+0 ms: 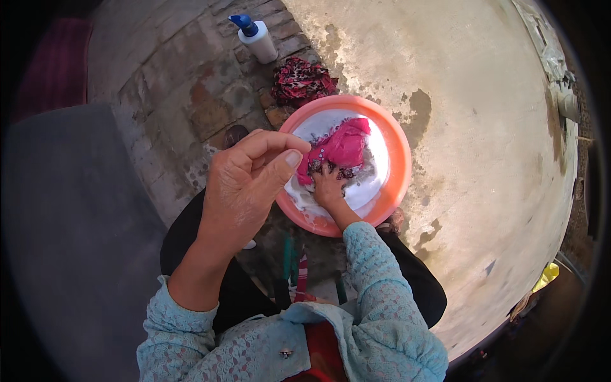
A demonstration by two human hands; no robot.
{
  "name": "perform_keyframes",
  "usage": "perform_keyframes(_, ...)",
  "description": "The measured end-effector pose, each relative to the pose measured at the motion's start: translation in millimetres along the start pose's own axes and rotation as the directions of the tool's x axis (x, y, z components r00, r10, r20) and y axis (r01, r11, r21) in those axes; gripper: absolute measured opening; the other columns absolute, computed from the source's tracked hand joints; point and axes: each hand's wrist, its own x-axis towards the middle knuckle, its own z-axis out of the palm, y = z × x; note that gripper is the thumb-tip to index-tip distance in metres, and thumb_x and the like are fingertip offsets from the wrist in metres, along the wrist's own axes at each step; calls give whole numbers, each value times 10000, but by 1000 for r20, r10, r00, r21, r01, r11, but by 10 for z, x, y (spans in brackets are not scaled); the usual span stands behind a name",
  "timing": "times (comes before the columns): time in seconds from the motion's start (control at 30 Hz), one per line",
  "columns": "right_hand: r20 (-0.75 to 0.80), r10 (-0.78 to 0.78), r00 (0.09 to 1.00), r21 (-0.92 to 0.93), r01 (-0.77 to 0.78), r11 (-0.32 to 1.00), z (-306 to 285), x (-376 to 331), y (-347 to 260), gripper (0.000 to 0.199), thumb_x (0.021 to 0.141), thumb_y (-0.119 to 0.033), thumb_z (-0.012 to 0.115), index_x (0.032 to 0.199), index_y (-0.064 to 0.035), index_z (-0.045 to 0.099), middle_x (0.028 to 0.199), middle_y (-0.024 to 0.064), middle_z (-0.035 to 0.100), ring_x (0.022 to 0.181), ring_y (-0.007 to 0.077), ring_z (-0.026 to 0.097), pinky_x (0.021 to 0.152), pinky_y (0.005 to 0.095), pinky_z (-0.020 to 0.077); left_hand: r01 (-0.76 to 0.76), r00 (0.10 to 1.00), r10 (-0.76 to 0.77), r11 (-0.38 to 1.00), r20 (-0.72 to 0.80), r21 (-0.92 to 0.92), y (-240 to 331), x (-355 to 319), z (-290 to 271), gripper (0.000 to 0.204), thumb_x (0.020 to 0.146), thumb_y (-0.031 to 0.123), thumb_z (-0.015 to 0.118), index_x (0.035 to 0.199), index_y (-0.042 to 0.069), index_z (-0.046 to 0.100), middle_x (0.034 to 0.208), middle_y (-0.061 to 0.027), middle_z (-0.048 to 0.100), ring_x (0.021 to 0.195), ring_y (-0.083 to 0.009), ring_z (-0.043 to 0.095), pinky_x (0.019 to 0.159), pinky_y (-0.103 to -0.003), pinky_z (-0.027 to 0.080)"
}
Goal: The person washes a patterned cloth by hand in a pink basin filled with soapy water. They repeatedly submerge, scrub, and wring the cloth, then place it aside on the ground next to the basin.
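Soaking in the round orange plastic basin (pixel 400 167) of soapy water on the stone floor (pixel 172 83): a bright pink cloth (pixel 344 145). Right hand (pixel 328 187) pressed down on the cloth's near edge, fingers spread and gripping wet fabric. Left hand (pixel 245 184) raised above the rim, empty, thumb resting against curled fingers. Best to knead firmly, keeping fabric under water. Nearby, a white bottle with blue cap (pixel 255 37) and a crumpled red-and-black patterned cloth (pixel 301 80).
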Motion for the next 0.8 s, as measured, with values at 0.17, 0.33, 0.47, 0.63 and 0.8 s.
perform_keyframes(0.17,-361,-69,930,40,89,995,438,246,512,427,772,-73,524,1197,-102,547,1241,205,503,1114,396,496,895,454,439,-37,999,38,997,7,-69,35,-28,-2,183,890,128,562,994,-5,634,975,-56,608,885,-104,590,716,-235,482)
perform_keyframes(0.33,-364,52,930,296,63,953,229,290,377,335,740,-46,548,1070,-86,586,1078,189,602,1003,362,574,837,442,465,-73,995,83,987,62,-146,-5,-29,15,174,888,113,565,992,-10,632,895,-35,610,826,-81,564,703,-220,468)
perform_keyframes(0.47,213,-304,929,-79,327,942,-467,-131,228,354,752,-59,553,1100,-123,572,1014,206,614,957,360,599,816,440,472,-131,991,134,987,29,-91,-73,25,38,167,876,123,584,981,5,638,832,-18,611,761,-67,538,657,-220,452)
perform_keyframes(0.63,-88,-483,871,26,487,873,-1340,-1014,46,451,653,23,629,1085,-87,556,1009,163,593,951,352,569,820,394,468,-155,987,156,988,51,-21,-161,55,49,174,858,144,597,947,2,641,789,-3,605,725,-62,529,635,-224,446)
perform_keyframes(0.8,-406,-304,862,606,503,616,-1851,-1886,-239,343,717,94,585,1026,-49,545,983,54,606,913,173,593,795,274,476,-144,979,109,970,175,198,-326,38,118,414,745,169,672,1108,2,564,1030,-108,571,959,-178,534,818,-286,442)
